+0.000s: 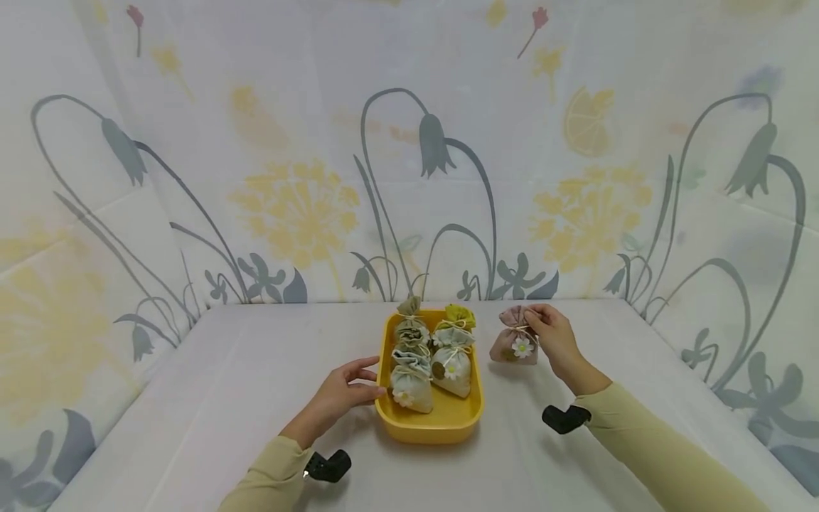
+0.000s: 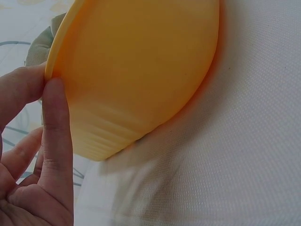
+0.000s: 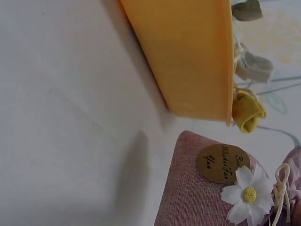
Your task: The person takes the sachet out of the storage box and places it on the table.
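My right hand [image 1: 557, 341] pinches the gathered neck of a pink drawstring sachet [image 1: 514, 348], just right of the yellow tub. A white fabric flower [image 3: 248, 194] and a round brown tag [image 3: 221, 163] decorate that sachet, and its shadow falls on the cloth. With thumb and finger, my left hand [image 2: 47, 141] pinches the left rim of the yellow tub [image 1: 429, 432]. Inside the tub stand several sachets in two rows: a pale one with a daisy [image 1: 411, 387], a cream one [image 1: 456, 375], a yellow-topped one [image 1: 459, 315] and a grey-green one [image 1: 409, 313] among them.
A white cloth [image 1: 288, 341] covers the table beneath the tub. Behind it hangs a flower-printed curtain [image 1: 307, 142], continuing along both sides. Black wrist cameras [image 1: 328, 466] are worn on both arms.
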`<control>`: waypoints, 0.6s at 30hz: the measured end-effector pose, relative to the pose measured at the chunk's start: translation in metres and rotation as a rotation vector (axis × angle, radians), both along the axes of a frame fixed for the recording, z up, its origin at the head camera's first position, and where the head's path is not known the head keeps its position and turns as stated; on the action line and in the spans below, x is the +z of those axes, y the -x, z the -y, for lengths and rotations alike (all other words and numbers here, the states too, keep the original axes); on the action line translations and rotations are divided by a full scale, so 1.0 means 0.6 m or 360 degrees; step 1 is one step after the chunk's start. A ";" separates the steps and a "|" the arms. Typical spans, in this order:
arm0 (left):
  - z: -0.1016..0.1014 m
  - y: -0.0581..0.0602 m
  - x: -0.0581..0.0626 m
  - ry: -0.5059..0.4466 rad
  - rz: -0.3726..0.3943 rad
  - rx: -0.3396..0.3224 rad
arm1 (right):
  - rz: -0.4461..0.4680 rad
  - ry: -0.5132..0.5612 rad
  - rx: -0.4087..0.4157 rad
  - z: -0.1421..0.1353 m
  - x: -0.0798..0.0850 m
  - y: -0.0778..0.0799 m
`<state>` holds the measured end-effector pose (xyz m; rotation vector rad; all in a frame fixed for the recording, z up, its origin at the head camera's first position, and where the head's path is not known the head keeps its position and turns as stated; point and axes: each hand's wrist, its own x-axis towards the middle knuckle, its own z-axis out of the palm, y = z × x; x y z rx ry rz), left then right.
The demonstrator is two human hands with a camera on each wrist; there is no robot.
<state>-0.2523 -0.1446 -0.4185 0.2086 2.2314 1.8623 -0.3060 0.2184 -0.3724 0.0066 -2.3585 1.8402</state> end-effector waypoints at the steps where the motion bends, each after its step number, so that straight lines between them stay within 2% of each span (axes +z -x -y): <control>1: 0.000 0.000 0.000 0.0000 -0.0004 0.0002 | -0.0005 0.0001 0.0009 0.001 -0.001 0.008; 11: 0.001 0.002 0.000 0.0013 0.0000 0.0027 | -0.0111 0.0116 0.0038 0.011 -0.027 0.069; 18: 0.000 -0.001 0.002 -0.0010 0.0005 0.0020 | -0.0071 0.0121 0.0037 0.012 -0.049 0.078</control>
